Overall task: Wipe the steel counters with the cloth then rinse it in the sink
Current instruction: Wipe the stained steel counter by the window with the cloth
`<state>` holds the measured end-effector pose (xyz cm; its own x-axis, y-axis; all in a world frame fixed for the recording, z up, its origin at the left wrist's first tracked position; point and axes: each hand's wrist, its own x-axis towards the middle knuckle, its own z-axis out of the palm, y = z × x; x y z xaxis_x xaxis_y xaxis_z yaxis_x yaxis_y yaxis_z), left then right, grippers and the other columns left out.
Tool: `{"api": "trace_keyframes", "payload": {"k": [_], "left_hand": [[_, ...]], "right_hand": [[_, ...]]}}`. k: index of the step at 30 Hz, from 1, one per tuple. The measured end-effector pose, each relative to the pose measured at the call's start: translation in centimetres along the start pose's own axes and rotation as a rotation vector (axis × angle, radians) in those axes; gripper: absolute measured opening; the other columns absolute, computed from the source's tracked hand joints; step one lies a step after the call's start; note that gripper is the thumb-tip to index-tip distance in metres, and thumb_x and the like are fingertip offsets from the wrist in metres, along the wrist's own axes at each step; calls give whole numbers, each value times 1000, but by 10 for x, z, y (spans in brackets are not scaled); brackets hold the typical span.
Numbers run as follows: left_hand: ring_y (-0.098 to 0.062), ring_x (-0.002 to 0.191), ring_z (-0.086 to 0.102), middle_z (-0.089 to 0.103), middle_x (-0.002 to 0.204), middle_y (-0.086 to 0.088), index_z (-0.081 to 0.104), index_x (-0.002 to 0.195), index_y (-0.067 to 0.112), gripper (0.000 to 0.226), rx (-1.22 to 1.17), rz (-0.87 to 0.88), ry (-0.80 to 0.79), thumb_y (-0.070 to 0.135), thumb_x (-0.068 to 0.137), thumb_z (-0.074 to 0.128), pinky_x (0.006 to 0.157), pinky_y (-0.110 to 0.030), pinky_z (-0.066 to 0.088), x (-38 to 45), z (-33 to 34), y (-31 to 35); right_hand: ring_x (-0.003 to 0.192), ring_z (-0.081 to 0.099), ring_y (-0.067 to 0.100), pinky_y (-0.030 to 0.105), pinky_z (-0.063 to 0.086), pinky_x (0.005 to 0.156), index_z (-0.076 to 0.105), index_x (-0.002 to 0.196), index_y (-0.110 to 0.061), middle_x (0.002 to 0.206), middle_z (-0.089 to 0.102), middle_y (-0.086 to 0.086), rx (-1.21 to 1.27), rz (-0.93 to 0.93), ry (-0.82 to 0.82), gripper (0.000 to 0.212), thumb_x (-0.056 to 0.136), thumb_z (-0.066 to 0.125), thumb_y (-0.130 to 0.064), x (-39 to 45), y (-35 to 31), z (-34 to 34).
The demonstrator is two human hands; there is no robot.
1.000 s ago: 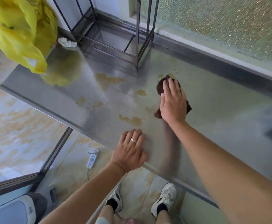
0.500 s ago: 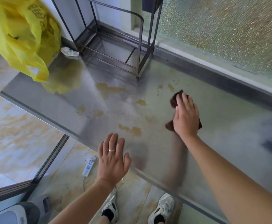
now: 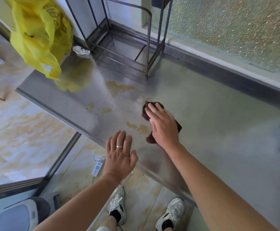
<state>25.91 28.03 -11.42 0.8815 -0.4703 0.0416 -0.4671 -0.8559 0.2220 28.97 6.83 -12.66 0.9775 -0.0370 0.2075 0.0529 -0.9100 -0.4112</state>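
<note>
A dark brown cloth (image 3: 146, 109) lies on the steel counter (image 3: 210, 130), pressed flat under my right hand (image 3: 163, 127). Only its far corner and a fold near my wrist show. My left hand (image 3: 119, 155) hovers with fingers spread over the counter's front edge and holds nothing. It wears a ring. Yellowish-brown patches mark the counter to the left of the cloth. No sink is in view.
A dark metal rack (image 3: 129, 47) stands at the back of the counter. A yellow plastic bag (image 3: 39, 34) hangs at the far left, with a crumpled white wad (image 3: 81, 50) beside it. A power strip (image 3: 97, 167) lies on the tiled floor below.
My right hand slid the cloth back toward the right, then forward and left again to the stains. My left hand lifted off the counter edge and now hovers over it.
</note>
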Motion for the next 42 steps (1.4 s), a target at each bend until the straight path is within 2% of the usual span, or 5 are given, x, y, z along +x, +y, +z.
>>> {"api": "trace_keyframes", "payload": {"k": [5, 13, 20, 30, 42], "left_hand": [[-39, 131, 43, 54, 133, -18, 60, 126, 6, 49, 33, 21, -66, 37, 90, 48, 109, -54, 35, -3, -3, -5], [-36, 114, 55, 59, 118, -13, 64, 112, 10, 42, 19, 83, 27, 38, 82, 67, 97, -50, 41, 9, 3, -19], [-36, 114, 54, 62, 119, -15, 69, 111, 8, 45, -9, 122, 109, 40, 81, 60, 98, -51, 41, 7, 18, -23], [-33, 105, 57, 59, 118, -11, 67, 113, 10, 43, -186, 141, 160, 29, 75, 59, 96, -46, 43, 6, 13, 62], [-25, 117, 59, 60, 124, -4, 65, 113, 15, 48, -215, 284, -35, 31, 67, 65, 96, -40, 44, 44, 38, 190]], "right_hand": [[151, 35, 16, 37, 36, 117, 56, 146, -21, 159, 45, -5, -40, -198, -113, 43, 103, 50, -13, -53, 40, -34], [144, 44, 33, 49, 44, 105, 53, 146, -12, 157, 46, 9, -191, 355, 85, 48, 99, 53, -5, 20, 98, -42], [151, 33, 30, 46, 35, 114, 48, 149, -14, 163, 38, 6, -181, 459, 90, 49, 101, 47, -10, 145, 121, -23], [142, 49, 20, 41, 44, 111, 65, 135, -16, 148, 57, 0, 23, -64, 6, 39, 98, 54, -10, 57, 110, -41], [140, 50, 29, 47, 43, 109, 61, 138, -15, 149, 55, 6, -112, 104, 134, 45, 95, 57, -2, 58, 182, -54]]}}
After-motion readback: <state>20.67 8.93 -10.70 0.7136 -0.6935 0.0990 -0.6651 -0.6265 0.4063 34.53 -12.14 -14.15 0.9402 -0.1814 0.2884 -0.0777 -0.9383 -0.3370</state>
